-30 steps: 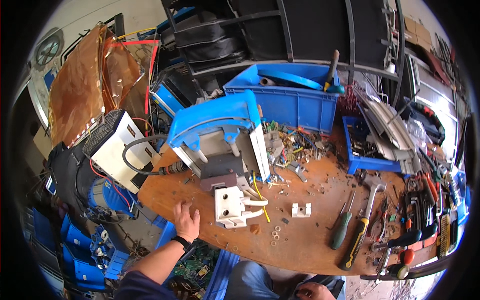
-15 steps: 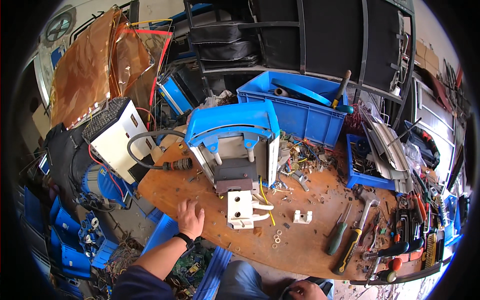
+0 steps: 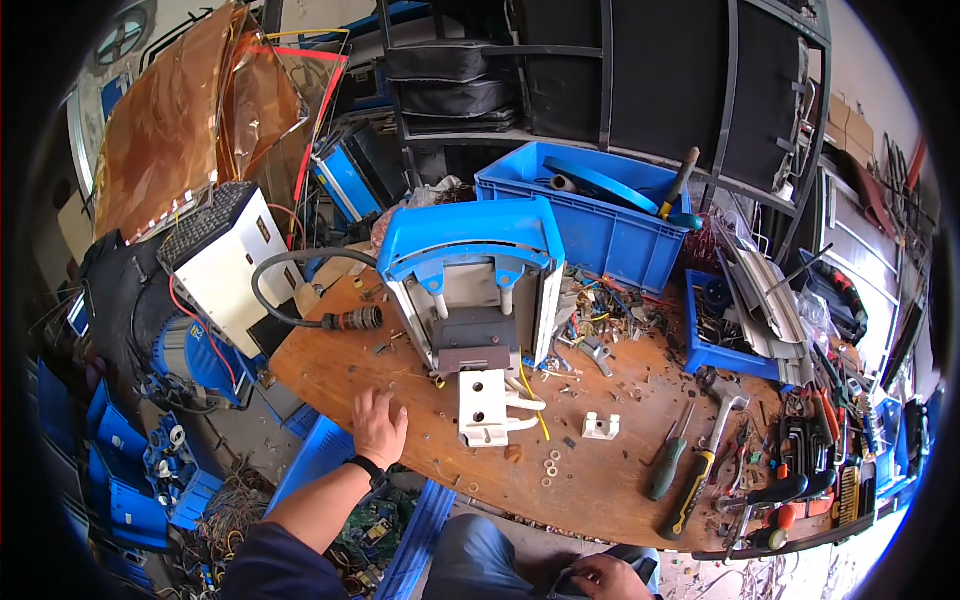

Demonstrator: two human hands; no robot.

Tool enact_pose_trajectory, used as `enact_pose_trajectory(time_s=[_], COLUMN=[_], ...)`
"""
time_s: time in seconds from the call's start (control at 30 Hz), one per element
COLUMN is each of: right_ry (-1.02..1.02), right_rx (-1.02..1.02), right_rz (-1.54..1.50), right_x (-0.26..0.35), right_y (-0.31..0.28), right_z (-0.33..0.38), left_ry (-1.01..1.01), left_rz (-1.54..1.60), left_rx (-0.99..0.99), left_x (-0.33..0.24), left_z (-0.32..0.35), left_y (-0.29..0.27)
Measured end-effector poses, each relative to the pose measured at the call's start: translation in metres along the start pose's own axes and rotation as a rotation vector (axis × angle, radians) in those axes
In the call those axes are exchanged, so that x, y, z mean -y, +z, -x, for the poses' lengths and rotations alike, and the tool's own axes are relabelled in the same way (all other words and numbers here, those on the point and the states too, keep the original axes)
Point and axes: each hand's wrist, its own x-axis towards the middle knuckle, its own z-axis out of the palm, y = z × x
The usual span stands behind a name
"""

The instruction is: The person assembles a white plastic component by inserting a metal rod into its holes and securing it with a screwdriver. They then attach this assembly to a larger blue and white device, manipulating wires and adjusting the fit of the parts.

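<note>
My left hand point(image 3: 379, 425) rests flat on the wooden tabletop point(image 3: 420, 370), fingers spread, holding nothing. It lies just left of a white plastic bracket point(image 3: 482, 405) that hangs off the front of a blue-and-white machine housing point(image 3: 470, 280). My right hand point(image 3: 610, 577) sits low at the bottom edge, below the table, fingers curled around a dark object that I cannot make out. A small white part point(image 3: 601, 427) and some washers point(image 3: 551, 466) lie on the table to the right of the bracket.
A large blue crate point(image 3: 590, 215) stands behind the housing, a smaller blue tray point(image 3: 725, 335) to its right. Screwdrivers point(image 3: 668, 465), a hammer point(image 3: 722, 415) and pliers cover the right end. A white box with a black cable point(image 3: 225, 265) stands at the left. Blue bins lie on the floor.
The view has shifted, so the housing now sits nearer the centre. My left hand stays on the tabletop left of the bracket. My right hand has come further into view at the bottom.
</note>
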Motion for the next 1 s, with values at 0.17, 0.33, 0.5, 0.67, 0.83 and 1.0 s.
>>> enact_pose_trajectory(time_s=[0.17,0.33,0.5,0.67,0.83,1.0], right_ry=[0.025,0.027,0.043,0.026,0.032,-0.008], right_rx=[0.032,0.034,0.053,0.044,0.042,0.022], right_rz=[0.011,0.043,0.049,0.072,0.063,0.055], right_x=[0.003,0.001,0.004,0.003,0.006,0.007], right_y=[0.003,0.008,0.010,0.012,0.012,0.011], right_z=[-0.001,-0.002,-0.001,0.002,0.004,0.004], left_ry=[0.007,0.009,0.014,0.017,0.016,0.016], left_rz=[-0.005,-0.005,-0.024,-0.022,-0.019,-0.034], left_rx=[-0.006,-0.011,-0.009,-0.018,-0.004,-0.011], left_x=[0.000,0.002,0.000,-0.001,-0.002,-0.002], left_z=[0.000,0.000,-0.002,-0.001,-0.001,-0.001], left_y=[-0.001,0.001,0.001,-0.001,-0.002,-0.002])
